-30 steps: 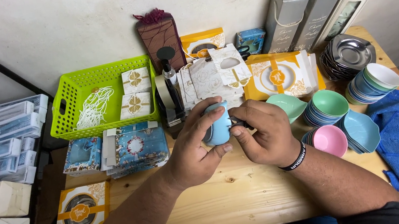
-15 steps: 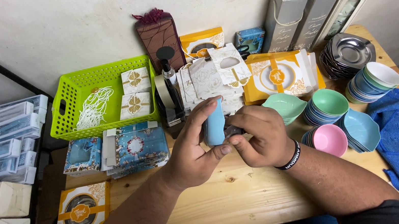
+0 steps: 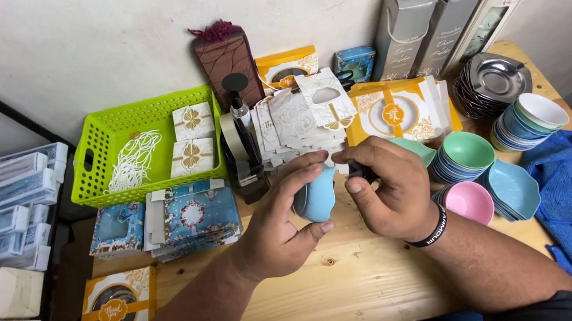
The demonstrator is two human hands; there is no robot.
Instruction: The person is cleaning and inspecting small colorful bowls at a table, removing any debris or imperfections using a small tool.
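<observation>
From the head camera, the left hand (image 3: 277, 231) holds a small light-blue bowl (image 3: 318, 194) above the wooden worktop (image 3: 333, 298). Its grip is closed on the bowl: the thumb presses the lower edge, the fingers curl over the top rim, and the bowl stands on edge between them, just in front of the palm. The right hand (image 3: 393, 194) is touching the bowl's right side. Its grip is closed narrowly around a small dark object (image 3: 359, 171) that I cannot identify, held at the fingertips right against the bowl. A black wristband (image 3: 431, 231) sits on the right wrist.

Just right of the hands stand stacks of bowls: a green-topped stack (image 3: 463, 155), a pink bowl (image 3: 470, 202) and a blue stack (image 3: 514, 187). A blue cloth (image 3: 570, 196) lies at the worktop's right edge. Behind the hands is a pile of flat white gift boxes (image 3: 296, 122), and to the left a lime-green plastic basket (image 3: 103, 144).
</observation>
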